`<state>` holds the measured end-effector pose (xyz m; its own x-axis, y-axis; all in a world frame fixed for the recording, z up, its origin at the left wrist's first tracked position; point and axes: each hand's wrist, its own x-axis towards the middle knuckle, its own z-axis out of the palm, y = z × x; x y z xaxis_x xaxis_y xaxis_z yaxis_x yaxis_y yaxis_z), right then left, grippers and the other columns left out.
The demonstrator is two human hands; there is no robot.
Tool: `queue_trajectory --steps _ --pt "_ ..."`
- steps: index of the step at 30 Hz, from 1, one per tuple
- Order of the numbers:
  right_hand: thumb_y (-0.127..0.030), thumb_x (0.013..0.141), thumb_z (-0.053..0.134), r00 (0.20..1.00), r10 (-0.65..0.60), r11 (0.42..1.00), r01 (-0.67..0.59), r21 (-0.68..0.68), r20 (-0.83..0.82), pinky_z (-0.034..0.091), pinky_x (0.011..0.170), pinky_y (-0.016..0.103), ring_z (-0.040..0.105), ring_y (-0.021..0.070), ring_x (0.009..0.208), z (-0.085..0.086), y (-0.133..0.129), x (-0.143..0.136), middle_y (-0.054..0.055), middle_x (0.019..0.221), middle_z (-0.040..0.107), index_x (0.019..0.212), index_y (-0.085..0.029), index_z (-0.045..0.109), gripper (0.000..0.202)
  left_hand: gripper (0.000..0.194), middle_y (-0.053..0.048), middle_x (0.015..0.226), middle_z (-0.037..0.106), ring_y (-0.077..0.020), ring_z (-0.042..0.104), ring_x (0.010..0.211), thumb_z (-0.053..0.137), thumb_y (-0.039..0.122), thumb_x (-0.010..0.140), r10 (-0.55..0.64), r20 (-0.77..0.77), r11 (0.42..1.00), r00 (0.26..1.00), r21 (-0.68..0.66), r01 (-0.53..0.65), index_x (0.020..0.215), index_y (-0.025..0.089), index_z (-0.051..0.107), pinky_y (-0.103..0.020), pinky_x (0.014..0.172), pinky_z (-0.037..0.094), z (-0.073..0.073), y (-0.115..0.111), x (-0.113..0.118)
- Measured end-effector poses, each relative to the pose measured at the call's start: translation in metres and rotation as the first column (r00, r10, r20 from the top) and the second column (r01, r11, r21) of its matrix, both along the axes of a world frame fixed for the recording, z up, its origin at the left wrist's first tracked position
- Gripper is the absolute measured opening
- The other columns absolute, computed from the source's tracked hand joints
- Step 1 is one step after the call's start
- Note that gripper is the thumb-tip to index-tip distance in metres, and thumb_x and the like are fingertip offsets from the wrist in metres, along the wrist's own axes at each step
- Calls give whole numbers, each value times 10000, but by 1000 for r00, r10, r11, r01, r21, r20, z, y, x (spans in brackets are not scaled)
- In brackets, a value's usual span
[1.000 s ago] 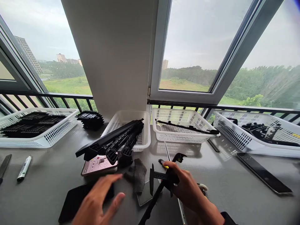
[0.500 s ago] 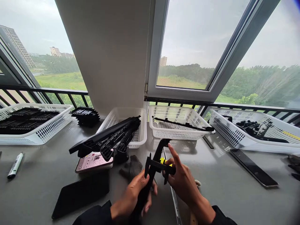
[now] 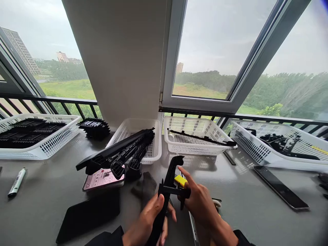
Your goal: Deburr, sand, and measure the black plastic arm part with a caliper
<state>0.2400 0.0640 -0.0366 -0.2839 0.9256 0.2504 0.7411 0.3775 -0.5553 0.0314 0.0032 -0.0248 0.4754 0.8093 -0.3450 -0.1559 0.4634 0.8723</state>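
Note:
My left hand is closed round a long black plastic part, which stands tilted with its hooked end up. In my right hand is a black caliper that lies across this part, its jaws pointing down on either side. My right index finger is stretched toward the hooked end. A yellow piece shows just behind the caliper. On the table below lies a thin metal strip, partly hidden by my hands. A dark crumpled item lies left of the part.
White baskets line the back of the table. Long black parts lean out of one basket, over a pink-screened phone. A black flat panel, a marker and a dark phone lie around.
The caliper and my right hand have shifted slightly downward on the black part. My right index finger has moved a little down and left. The view has shifted slightly.

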Motion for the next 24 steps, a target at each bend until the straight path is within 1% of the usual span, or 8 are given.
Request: queue_trajectory --steps 3,6,10,13,16,19,22,24 --pt "-38 738 548 986 128 992 -130 -7 -102 498 664 243 675 153 621 5 -2 -1 -55 813 718 1696 -304 362 1012 756 71 462 574 -118 445 320 550 943 807 -38 -62 997 997 59 42 1015 217 589 -214 358 375 6 -4 0" --pt "-28 748 539 971 221 975 -223 -10 -89 475 642 221 642 138 626 8 -2 -1 -50 815 701 1671 -313 426 973 726 81 517 574 -123 506 378 642 912 782 -65 -113 993 991 90 75 1018 230 568 -216 407 412 14 -6 -2" --pt "-27 748 514 979 190 981 -187 46 -73 476 647 220 621 130 609 5 0 0 -47 804 683 1656 -273 448 943 794 65 452 538 -134 470 352 453 995 797 -80 -172 993 982 71 94 925 224 594 -233 399 388 16 -7 -3" --pt "-50 774 517 978 189 981 -184 69 -83 500 670 230 637 136 621 3 0 1 -42 828 693 1648 -273 449 905 869 26 466 575 -138 503 369 364 1021 796 -79 -186 995 979 52 90 873 201 642 -244 431 425 15 -8 -1" --pt "-61 759 515 976 194 979 -186 84 -98 515 686 241 666 145 653 3 -2 2 -40 858 702 1666 -281 403 939 950 -2 457 592 -134 493 333 275 1050 772 -60 -159 998 985 21 64 816 183 662 -255 412 437 12 -7 1" --pt "-84 765 526 978 174 982 -163 99 -114 540 739 267 702 160 716 3 -2 2 -33 899 714 1664 -284 388 931 977 -12 431 580 -145 490 316 244 1072 743 9 -113 1000 994 -18 -11 751 186 657 -250 351 393 11 -4 1" --pt "-139 826 553 979 161 984 -150 91 -121 552 762 290 726 172 750 3 -1 2 -23 939 731 1638 -282 420 836 970 -7 401 557 -143 480 317 263 1076 735 113 -85 992 990 -50 -118 707 189 656 -241 329 379 12 1 -3" --pt "-190 873 580 982 143 988 -134 74 -126 556 750 294 739 179 751 2 0 2 -15 955 747 1612 -278 459 754 976 -7 391 543 -134 465 311 270 1074 735 146 -73 986 987 -67 -151 692 181 663 -234 325 378 15 4 -5"
